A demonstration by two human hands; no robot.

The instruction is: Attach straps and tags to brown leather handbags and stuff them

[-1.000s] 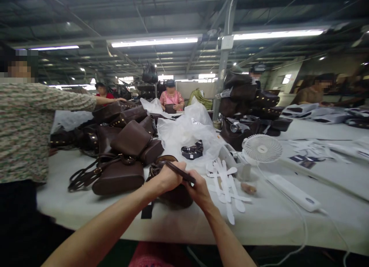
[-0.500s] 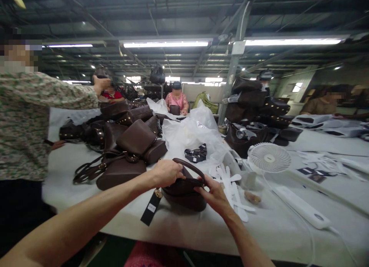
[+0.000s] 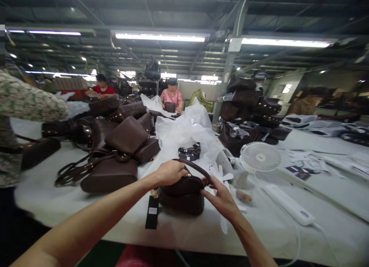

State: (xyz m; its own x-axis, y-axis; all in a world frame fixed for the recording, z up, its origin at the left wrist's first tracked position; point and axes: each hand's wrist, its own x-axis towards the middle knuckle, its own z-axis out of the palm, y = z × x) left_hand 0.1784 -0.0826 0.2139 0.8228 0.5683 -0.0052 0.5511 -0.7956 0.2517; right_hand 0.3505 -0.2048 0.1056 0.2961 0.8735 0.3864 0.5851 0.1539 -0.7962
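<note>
A dark brown handbag (image 3: 181, 203) with an arched handle (image 3: 197, 166) stands on the white-covered table in front of me. My left hand (image 3: 172, 172) is closed at the bag's top edge, beside a small gold metal piece (image 3: 188, 175); its fingertips are partly hidden. At the bag's right side, my right hand (image 3: 220, 194) grips near the handle's lower end with thumb and fingers. A black hang tag (image 3: 152, 213) with a white label hangs at the bag's left, below a gold-coloured ornament (image 3: 154, 193).
Several brown handbags (image 3: 127, 136) are heaped at the left, with clear plastic bags (image 3: 184, 128) beyond. To my right stand a white fan (image 3: 261, 156), white strips (image 3: 224, 221) and a power strip (image 3: 290, 204). A co-worker's patterned sleeve (image 3: 31, 98) is at far left; more people sit behind.
The co-worker at left has lowered the raised arm and moved leftward in view; a brown bag now shows there. My handbag has turned slightly, and its tag hangs straighter. Both hands stay on it.
</note>
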